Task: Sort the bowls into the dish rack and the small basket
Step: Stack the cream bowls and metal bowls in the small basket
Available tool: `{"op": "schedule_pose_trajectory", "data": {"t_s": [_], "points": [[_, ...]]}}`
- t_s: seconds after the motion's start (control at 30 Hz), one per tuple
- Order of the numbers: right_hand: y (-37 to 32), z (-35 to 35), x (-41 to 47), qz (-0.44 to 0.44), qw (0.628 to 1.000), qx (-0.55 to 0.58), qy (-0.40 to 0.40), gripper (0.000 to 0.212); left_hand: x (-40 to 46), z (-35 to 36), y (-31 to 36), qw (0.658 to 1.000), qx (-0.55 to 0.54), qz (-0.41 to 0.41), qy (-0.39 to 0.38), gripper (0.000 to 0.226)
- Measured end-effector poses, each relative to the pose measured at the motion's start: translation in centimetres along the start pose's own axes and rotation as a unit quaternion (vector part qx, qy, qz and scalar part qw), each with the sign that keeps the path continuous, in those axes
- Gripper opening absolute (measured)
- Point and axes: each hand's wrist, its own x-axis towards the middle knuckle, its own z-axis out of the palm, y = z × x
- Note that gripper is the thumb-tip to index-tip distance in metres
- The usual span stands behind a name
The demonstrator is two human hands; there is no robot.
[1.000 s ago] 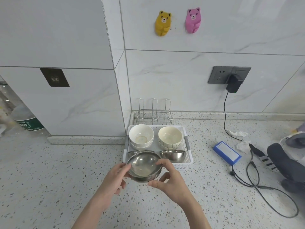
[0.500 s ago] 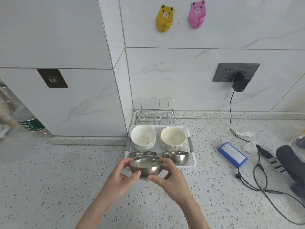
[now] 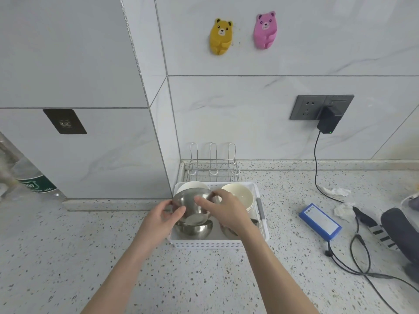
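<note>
Holding the steel bowl [image 3: 192, 206] tipped on edge over the white basket [image 3: 207, 244], I have my left hand [image 3: 163, 217] curled round its left rim and wall and my right hand [image 3: 223, 210] pinching the right rim, fingers bent over the outside. It reads as thin, light and stiff, but the polished wall looks slippery, so I judge the rolled rim the safest hold. Just under it another steel bowl [image 3: 195, 228] sits in the basket, with a third [image 3: 229, 231] mostly hidden beneath my right hand. Behind are a white bowl [image 3: 192, 185] and a cream bowl [image 3: 239, 194], likely ceramic, heavier and chippable. Beyond stands the wire dish rack [image 3: 213, 165], against the wall.
</note>
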Motion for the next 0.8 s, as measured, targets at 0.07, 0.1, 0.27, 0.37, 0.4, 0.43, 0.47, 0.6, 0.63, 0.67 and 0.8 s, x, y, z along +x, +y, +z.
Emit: {"op": "schedule_pose_trajectory", "data": {"t_s": [0.07,0.1,0.27,0.37,0.4,0.43,0.47,0.6,0.63,0.67,0.8], "points": [[-0.3,0.0,0.9,0.004,1.000,-0.014,-0.011,0.059,1.0,0.0,0.0,1.000,0.009,-0.011,0.007,0.040],[-0.4,0.0,1.2,0.008,1.000,-0.021,-0.018,0.061,1.4,0.0,0.0,1.000,0.013,-0.019,0.008,0.037],[0.2,1.0,2.2,0.039,0.998,-0.033,-0.022,0.066,3.0,-0.1,-0.1,0.999,0.022,-0.046,-0.006,0.037],[1.0,2.0,2.2,0.069,0.997,-0.004,-0.023,0.070,3.5,0.0,-0.3,0.998,0.029,-0.055,-0.020,0.037],[1.3,2.3,2.2,0.076,0.997,0.011,-0.021,0.071,3.7,0.1,-0.3,0.998,0.032,-0.057,-0.026,0.038],[1.5,2.5,2.2,0.081,0.996,0.025,-0.017,0.072,3.8,0.2,-0.4,0.997,0.036,-0.059,-0.032,0.038],[1.7,2.7,2.2,0.084,0.996,0.035,-0.014,0.072,4.0,0.2,-0.4,0.997,0.044,-0.060,-0.037,0.038],[2.3,3.0,2.5,0.084,0.995,0.051,-0.008,0.068,4.7,0.5,-0.6,0.994,0.077,-0.056,-0.057,0.041],[2.5,3.0,2.5,0.084,0.995,0.053,-0.008,0.066,4.8,0.5,-0.6,0.993,0.083,-0.053,-0.064,0.041],[2.7,3.0,2.6,0.082,0.995,0.055,-0.009,0.062,4.8,0.6,-0.7,0.992,0.088,-0.051,-0.072,0.041],[3.4,3.0,2.6,0.079,0.994,0.070,-0.017,0.055,4.9,0.7,-1.1,0.991,0.080,-0.047,-0.093,0.037]]}}
